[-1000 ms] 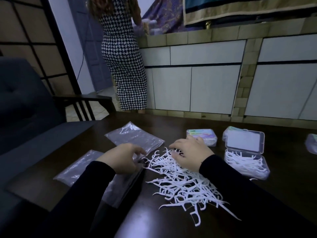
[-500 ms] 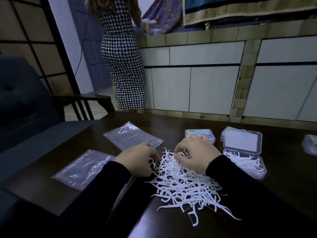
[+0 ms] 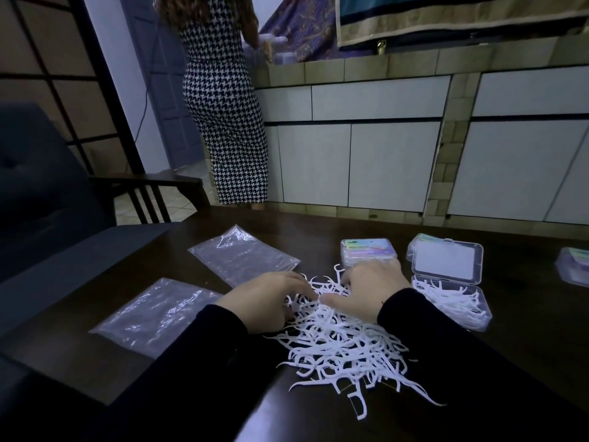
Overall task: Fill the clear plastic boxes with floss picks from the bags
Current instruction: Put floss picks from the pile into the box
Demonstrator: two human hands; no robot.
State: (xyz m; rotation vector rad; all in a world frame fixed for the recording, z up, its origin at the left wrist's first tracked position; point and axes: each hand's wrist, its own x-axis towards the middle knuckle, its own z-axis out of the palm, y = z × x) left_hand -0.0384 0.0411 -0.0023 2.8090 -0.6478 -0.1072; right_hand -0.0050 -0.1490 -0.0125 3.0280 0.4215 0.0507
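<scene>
On the left of the dark wooden table [image 3: 526,339] lie two flat clear plastic bags, the near bag [image 3: 156,315] and the far bag [image 3: 243,258], both apparently emptied. Just right of them, the left hand [image 3: 264,301] rests palm down on the left edge of the loose heap of white floss picks [image 3: 341,342], fingers curled into the tangle; whether it has any picks pinched cannot be told from here. The right hand [image 3: 366,291] sits on the far side of the heap, palm down, fingers bent over the picks and thumb reaching toward the left hand, so the two nearly meet across the top of the pile. Both black sleeves come in from the near edge.

The step in hand looks like gathering a bunch from the heap for the open clear box [image 3: 455,306], which stands just right of the right hand with its lid [image 3: 446,263] tipped back and some picks already inside. To do it well, the hands should comb the picks into one direction before lifting, since the hooked heads snag one another and a tangled clump would drag strays off the table or jam the lid. A modest, aligned bunch will lie flat in the box.

A closed labelled box [image 3: 368,250] sits just beyond the right hand; another box [image 3: 573,266] lies at the far right edge.
</scene>
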